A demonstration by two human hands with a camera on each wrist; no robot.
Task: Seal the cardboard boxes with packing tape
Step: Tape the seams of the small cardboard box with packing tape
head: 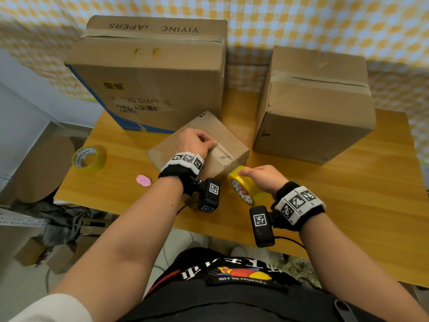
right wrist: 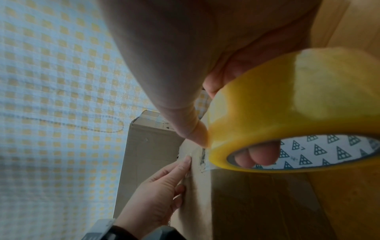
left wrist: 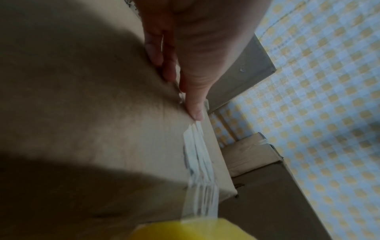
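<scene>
A small cardboard box [head: 232, 140] lies angled at the middle of the wooden table [head: 348, 205]. My left hand [head: 197, 141] rests on its top, straight fingers [left wrist: 193, 104] pressing the end of a clear tape strip [left wrist: 198, 162] onto the cardboard [left wrist: 102, 129]. The strip [head: 224, 156] runs off the box's near right edge to a yellow tape roll [head: 243, 184]. My right hand [head: 262, 176] grips that roll [right wrist: 277, 105], fingers through the core and thumb [right wrist: 195, 129] on the outer face. In the right wrist view the left hand [right wrist: 156, 203] lies along the taped seam.
A large printed diaper box [head: 148, 77] stands at the back left and a medium box [head: 318, 108] at the back right, both with tape on their top seams. A second tape roll [head: 88, 159] and a small pink object [head: 144, 180] lie at the table's left.
</scene>
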